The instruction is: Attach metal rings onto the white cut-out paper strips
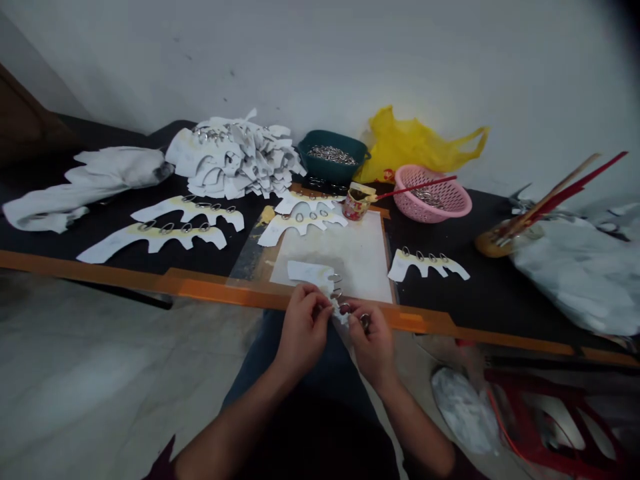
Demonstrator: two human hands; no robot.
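Both my hands are closed on one white cut-out strip [310, 272] at the table's front edge. Metal rings stand along its yellowish edge. My left hand [304, 327] pinches the strip near its middle. With the fingertips of my right hand [373, 341], I grip the strip's near end, where a ring [365, 321] shows by the fingers. My fingers hide part of that end. Under the strip's far end lies a white sheet [345, 250]. Farther back rest ringed strips [300, 225], beside a small tub [356, 202] with a red stick in it.
More ringed strips [155, 241] lie left, before a large pile of white pieces [240, 157]. A green basket [333, 175] and a pink basket [433, 212] hold metal parts. A yellow bag [415, 143] stands behind. Another strip [427, 263] and brushes [545, 200] lie right.
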